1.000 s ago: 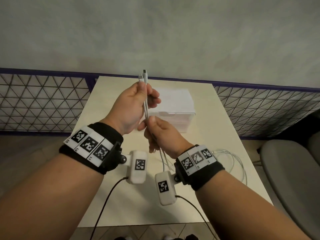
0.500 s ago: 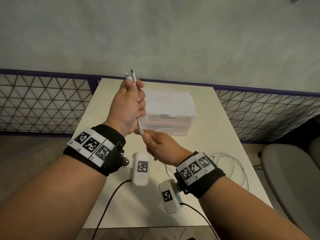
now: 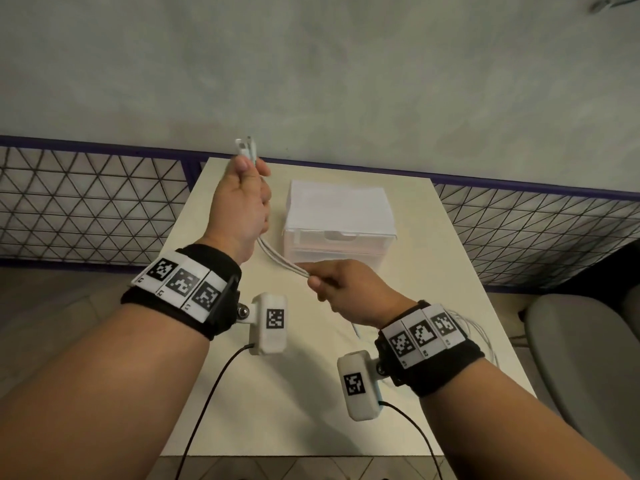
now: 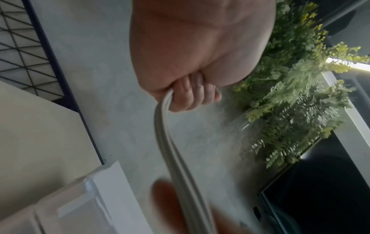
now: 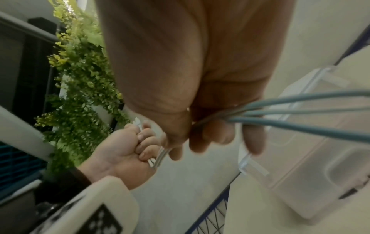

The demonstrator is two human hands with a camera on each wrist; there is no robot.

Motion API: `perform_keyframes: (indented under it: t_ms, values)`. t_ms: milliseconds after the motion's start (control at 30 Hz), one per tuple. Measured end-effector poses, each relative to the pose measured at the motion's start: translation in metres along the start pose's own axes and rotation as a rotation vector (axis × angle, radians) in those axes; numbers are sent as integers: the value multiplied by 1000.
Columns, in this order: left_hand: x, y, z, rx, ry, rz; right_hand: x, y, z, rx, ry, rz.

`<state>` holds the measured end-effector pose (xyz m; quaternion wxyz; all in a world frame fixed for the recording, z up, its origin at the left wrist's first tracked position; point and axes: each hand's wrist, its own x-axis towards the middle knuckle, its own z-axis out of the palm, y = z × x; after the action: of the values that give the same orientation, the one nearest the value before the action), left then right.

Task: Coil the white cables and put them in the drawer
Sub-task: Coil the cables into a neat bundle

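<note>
My left hand (image 3: pixel 242 202) is raised over the table's far left and grips the white cables (image 3: pixel 280 261) near their ends; the plugs (image 3: pixel 246 147) stick up above its fist. The strands run down and right into my right hand (image 3: pixel 332 282), which pinches them in front of the drawer unit. In the left wrist view the cables (image 4: pixel 170 142) leave the curled fingers (image 4: pixel 192 95). In the right wrist view three strands (image 5: pixel 300 114) fan out from my right hand (image 5: pixel 210 126). The white two-drawer unit (image 3: pixel 339 223) stands at the table's back with both drawers closed.
Slack cable loops (image 3: pixel 478 334) lie on the cream table (image 3: pixel 294 410) by its right edge, behind my right wrist. A grey chair (image 3: pixel 581 358) stands to the right. A wire-mesh fence (image 3: pixel 86 202) and a grey wall run behind the table.
My left hand has moved left and up with the plug ends. My right hand has slid down and right along the cables, so more cable is stretched between the hands.
</note>
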<state>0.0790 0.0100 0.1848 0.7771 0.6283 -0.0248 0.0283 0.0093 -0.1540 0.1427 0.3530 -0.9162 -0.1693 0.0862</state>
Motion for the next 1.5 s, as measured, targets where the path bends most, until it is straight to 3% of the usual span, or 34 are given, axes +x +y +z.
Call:
perform_keyframes:
  t_ms: [133, 233, 333, 533, 767, 833, 933, 1167, 1267, 1367, 1500]
  values:
    - [-6, -11, 2, 353, -147, 11, 6, -3, -8, -20, 115, -70]
    - [-8, -19, 2, 473, -216, -8, 10, -6, -21, 108, 231, -78]
    - [-12, -25, 5, 433, -236, -92, 14, -13, -28, 187, 377, -130]
    - [-27, -33, 20, 326, -296, -149, 27, -20, -23, 353, 431, -179]
    - [-33, -33, 11, 339, -387, -159, 32, -8, -29, 95, 663, -92]
    - [-29, -29, 6, 340, -352, -145, 29, -3, -28, 145, 628, -35]
    - [-19, -25, -2, 110, -219, -219, 21, 5, -20, 253, 554, -11]
    - [-17, -35, -1, -122, -41, -260, 15, 20, -2, 267, 440, 54]
    - [-17, -33, 0, -98, -47, -218, 18, 20, 0, 353, 453, 103]
    - [-22, -38, 6, 58, -103, -168, 22, 6, -1, 681, 510, 140]
    - [-30, -48, 14, 225, -198, -184, 30, -10, -10, 937, 491, 104]
